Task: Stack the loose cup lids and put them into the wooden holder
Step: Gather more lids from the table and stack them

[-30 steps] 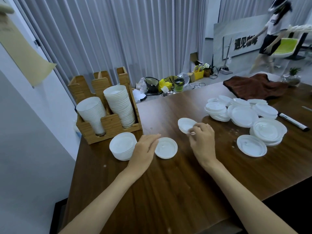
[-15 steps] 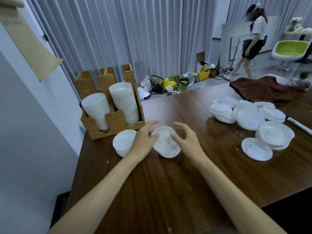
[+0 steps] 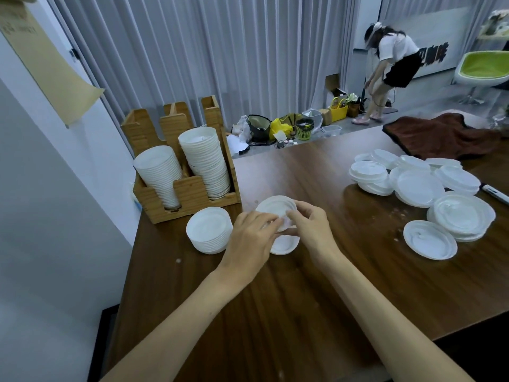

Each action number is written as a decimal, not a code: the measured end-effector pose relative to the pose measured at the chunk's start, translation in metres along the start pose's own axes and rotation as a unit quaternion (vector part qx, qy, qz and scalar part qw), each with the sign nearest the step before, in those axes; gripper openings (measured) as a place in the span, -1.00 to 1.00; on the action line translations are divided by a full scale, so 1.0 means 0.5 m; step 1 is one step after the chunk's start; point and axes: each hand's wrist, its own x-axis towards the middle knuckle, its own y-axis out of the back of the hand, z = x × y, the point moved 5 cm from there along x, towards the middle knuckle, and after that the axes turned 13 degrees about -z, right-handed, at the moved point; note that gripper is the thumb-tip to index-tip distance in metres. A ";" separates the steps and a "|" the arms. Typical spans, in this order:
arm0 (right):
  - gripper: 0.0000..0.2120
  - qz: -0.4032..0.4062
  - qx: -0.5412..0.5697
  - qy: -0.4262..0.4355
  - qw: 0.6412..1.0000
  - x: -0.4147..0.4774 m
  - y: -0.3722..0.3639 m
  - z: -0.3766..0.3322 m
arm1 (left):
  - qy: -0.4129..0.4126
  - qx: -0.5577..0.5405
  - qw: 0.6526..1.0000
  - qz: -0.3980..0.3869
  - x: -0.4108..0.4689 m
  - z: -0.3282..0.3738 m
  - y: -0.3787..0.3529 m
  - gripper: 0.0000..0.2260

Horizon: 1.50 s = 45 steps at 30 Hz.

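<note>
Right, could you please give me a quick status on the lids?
Left hand and right hand pinch one lid over second lid on table. Short stack beside wooden holder. Nothing between.

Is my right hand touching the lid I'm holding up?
Touching. The head view shows the right hand pinching the lid at its near rim.

A brown cloth (image 3: 440,136) lies on the wooden table (image 3: 275,312), a marker (image 3: 494,193) near its right edge.

Dark wooden table (image 3: 275,312), wooden holder (image 3: 190,193), loose lids (image 3: 418,188), cloth (image 3: 440,139), marker (image 3: 494,193)
</note>
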 end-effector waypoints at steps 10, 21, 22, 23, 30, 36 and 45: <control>0.05 -0.199 -0.293 -0.024 0.935 -0.023 0.024 0.065 | -0.003 -0.140 0.986 -0.096 -0.024 -0.052 -0.046 -0.73; 0.08 -0.139 -0.302 0.052 0.942 -0.007 0.008 0.079 | -0.062 -0.080 0.984 -0.146 -0.025 -0.039 -0.069 -0.74; 0.09 -0.138 -0.296 0.051 0.944 -0.007 0.009 0.080 | -0.062 -0.075 0.983 -0.156 -0.027 -0.042 -0.070 -0.75; 0.10 -0.135 -0.295 0.050 0.945 -0.005 0.010 0.082 | -0.062 -0.072 0.981 -0.168 -0.028 -0.044 -0.070 -0.74; 0.10 -0.136 -0.300 0.044 0.943 -0.003 0.005 0.086 | -0.050 -0.099 0.971 -0.212 -0.031 -0.055 -0.071 -0.73; 0.07 -0.134 -0.306 0.051 0.941 -0.005 0.004 0.085 | -0.025 -0.116 0.961 -0.249 -0.037 -0.054 -0.079 -0.71; 0.04 -0.142 -0.310 0.050 0.939 -0.013 0.004 0.081 | 0.079 -0.276 0.947 -0.145 -0.034 -0.068 -0.047 -0.52</control>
